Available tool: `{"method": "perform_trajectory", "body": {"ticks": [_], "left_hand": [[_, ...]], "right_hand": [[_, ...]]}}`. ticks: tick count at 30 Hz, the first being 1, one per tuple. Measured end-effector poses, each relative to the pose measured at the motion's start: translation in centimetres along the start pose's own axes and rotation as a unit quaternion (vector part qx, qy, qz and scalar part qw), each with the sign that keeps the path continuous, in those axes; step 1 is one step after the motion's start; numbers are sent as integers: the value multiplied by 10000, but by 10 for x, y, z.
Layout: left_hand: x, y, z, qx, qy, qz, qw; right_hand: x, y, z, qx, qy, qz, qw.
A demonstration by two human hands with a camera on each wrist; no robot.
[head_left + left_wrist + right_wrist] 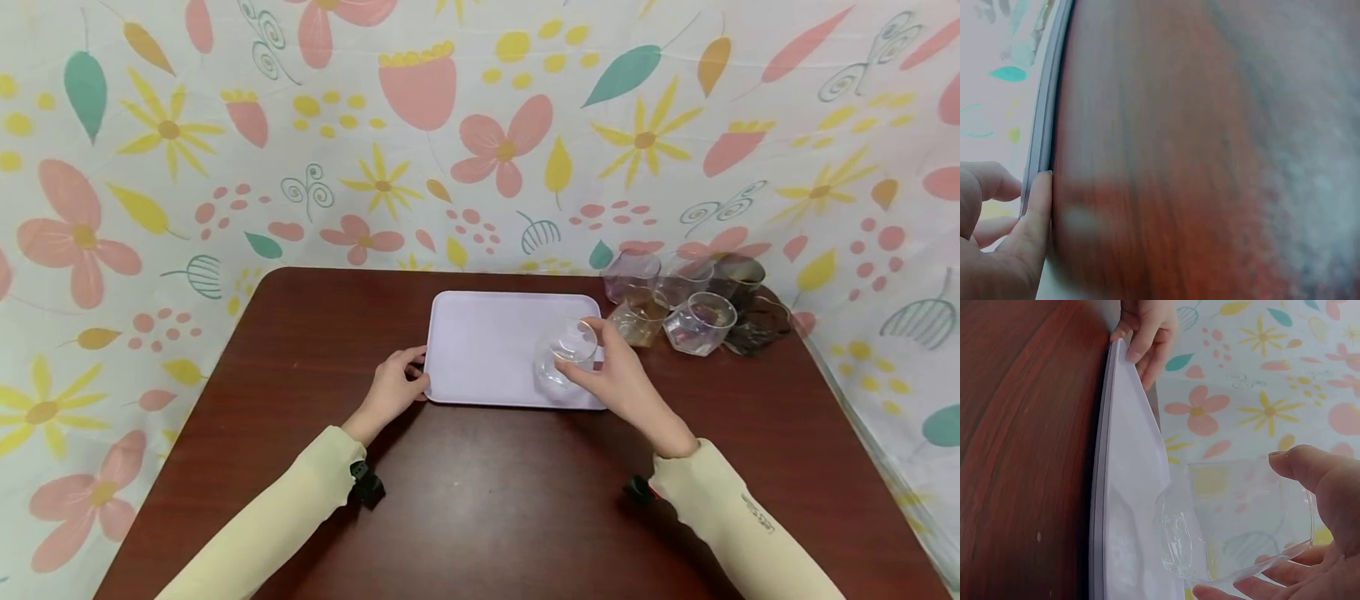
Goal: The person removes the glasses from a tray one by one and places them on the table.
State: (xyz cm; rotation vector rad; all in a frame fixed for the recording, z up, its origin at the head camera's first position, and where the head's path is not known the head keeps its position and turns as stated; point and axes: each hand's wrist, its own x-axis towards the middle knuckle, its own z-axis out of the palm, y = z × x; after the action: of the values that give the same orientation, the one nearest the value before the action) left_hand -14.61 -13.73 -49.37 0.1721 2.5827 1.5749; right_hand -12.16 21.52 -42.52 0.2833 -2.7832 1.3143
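A pale lilac rectangular tray [483, 346] lies on the table. At its left end, my left hand [393, 382] pinches the rim between thumb and fingers; the left wrist view shows these fingers [1038, 200] on the tray's edge. Over the tray's right part, my right hand [626, 383] holds a clear faceted glass [551, 367], thumb on one side and fingers round the other. In the right wrist view the glass [1235, 519] has its base toward the tray surface [1132, 487]; whether they touch I cannot tell.
Several tinted and clear glasses [700, 323] stand grouped at the table's back right, one dark [759, 325], one amber [641, 317]. A flower-patterned cloth [502, 150] hangs behind the brown table [465, 500].
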Motion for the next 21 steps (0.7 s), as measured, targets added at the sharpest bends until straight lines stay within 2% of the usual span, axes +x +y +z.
{"method": "perform_trajectory", "body": {"ticks": [7, 21], "left_hand": [[2, -2, 0, -226, 12, -198, 9995], [2, -11, -2, -400, -83, -86, 9991]], "right_hand": [[-20, 12, -21, -189, 275, -109, 9994], [-60, 36, -62, -494, 610, 191, 9967]]}}
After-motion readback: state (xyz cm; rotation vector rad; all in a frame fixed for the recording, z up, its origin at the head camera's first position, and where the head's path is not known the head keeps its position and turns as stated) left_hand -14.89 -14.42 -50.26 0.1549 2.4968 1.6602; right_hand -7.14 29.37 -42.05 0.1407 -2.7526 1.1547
